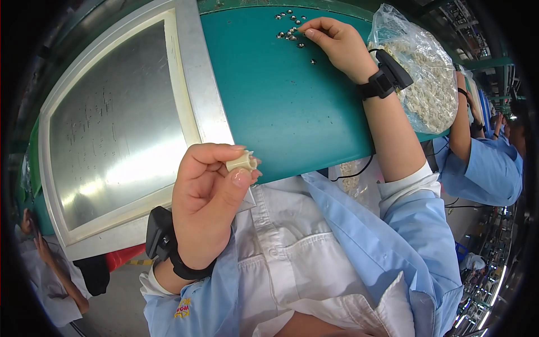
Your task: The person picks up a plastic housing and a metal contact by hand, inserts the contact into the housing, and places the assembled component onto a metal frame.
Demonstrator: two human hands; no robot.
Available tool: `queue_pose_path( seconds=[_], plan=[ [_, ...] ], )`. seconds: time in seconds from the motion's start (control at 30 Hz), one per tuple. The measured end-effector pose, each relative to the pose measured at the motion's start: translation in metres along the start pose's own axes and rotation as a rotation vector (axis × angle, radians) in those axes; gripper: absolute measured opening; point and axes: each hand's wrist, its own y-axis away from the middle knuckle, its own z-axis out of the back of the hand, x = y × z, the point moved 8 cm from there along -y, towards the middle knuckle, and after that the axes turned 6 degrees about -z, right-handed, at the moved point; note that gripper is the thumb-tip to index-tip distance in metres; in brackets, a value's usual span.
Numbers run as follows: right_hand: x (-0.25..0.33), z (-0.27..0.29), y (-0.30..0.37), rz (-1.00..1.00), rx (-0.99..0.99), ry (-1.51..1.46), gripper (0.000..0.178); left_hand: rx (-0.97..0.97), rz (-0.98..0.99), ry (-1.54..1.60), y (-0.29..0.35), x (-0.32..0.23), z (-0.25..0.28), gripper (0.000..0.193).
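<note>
Green tabletop [297, 106] holds loose metal pieces [292, 38], far, mostly unlifted; your right hand [337, 46] is beside them, fingertips nearly meeting, grip unclear. Near, your left hand [205, 194] clamps the lifted cream part [239, 163].

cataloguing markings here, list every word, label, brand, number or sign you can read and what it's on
Blue sleeve: red and yellow lettering, which I won't copy out.
Grey panel: dark marks, too small to tell whether they are text.
Cream tube in the left hand: none visible.
</note>
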Motion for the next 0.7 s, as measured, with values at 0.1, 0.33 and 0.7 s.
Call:
queue_pose_path(
  seconds=[0.1,0.33,0.7],
  plan=[
    [-0.01,0.0,-0.001,-0.035,-0.005,-0.108,0.018,0.02,-0.012,-0.005,0.0,0.0,-0.001,0.022],
    [-0.002,0.0,0.003,-0.032,-0.001,-0.145,0.017,0.018,-0.027,-0.005,0.002,0.0,0.0,0.022],
    [-0.004,0.0,0.0,-0.005,0.014,0.049,0.02,0.049,-0.06,0.003,0.003,-0.002,-0.004,0.023]
  ],
)
